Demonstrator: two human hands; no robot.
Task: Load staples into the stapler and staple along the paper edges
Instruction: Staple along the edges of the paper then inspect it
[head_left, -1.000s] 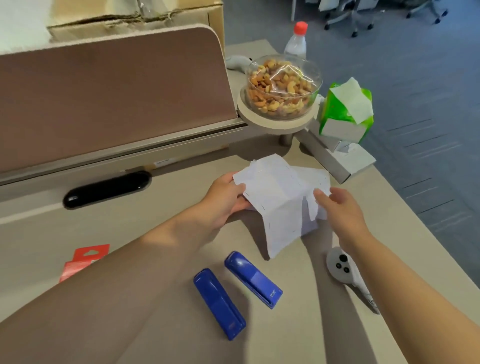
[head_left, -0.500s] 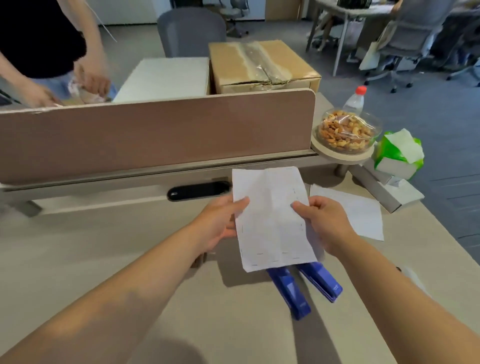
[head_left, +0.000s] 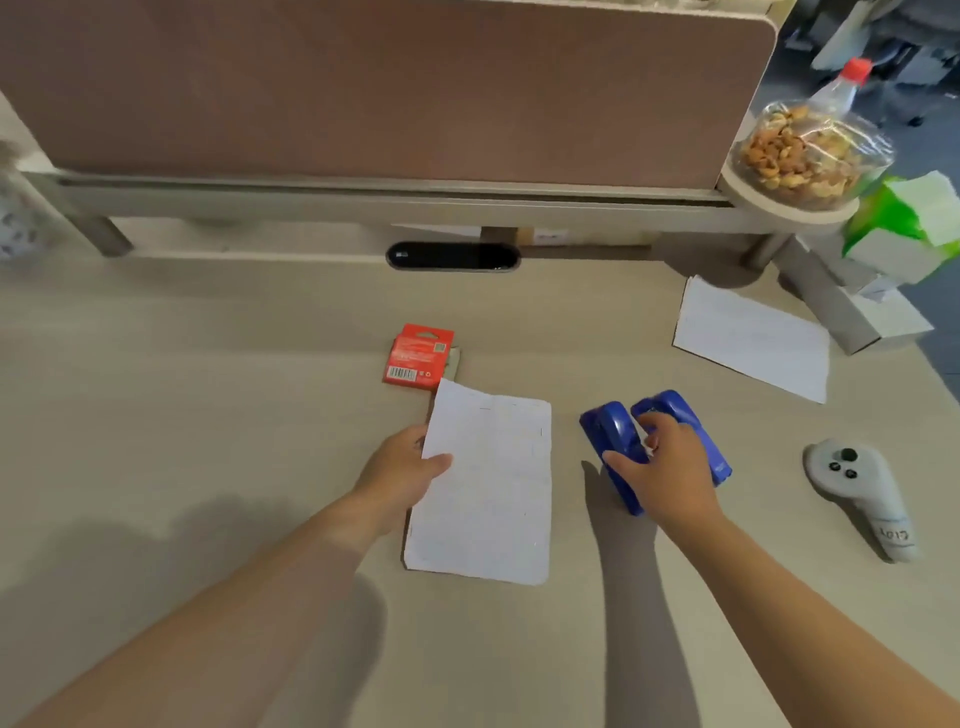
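A white sheet of paper (head_left: 488, 488) lies flat on the desk, and my left hand (head_left: 402, 470) pinches its left edge with the thumb on top. Two blue staplers lie side by side to the right: the left stapler (head_left: 613, 447) and the right stapler (head_left: 691, 421). My right hand (head_left: 662, 467) rests over both, fingers curling around the left one; I cannot tell whether it is gripped. A red staple box (head_left: 418, 355) sits just beyond the paper's far left corner.
A second white sheet (head_left: 753, 338) lies at the far right. A grey handheld controller (head_left: 857, 493) lies right of the staplers. A bowl of nuts (head_left: 810, 156), a bottle (head_left: 841, 85) and a green tissue pack (head_left: 904, 218) stand by the brown divider (head_left: 389, 88).
The paper, held up in both hands before, now lies on the desk under my left hand only. My right hand has let go and moved right onto the staplers.
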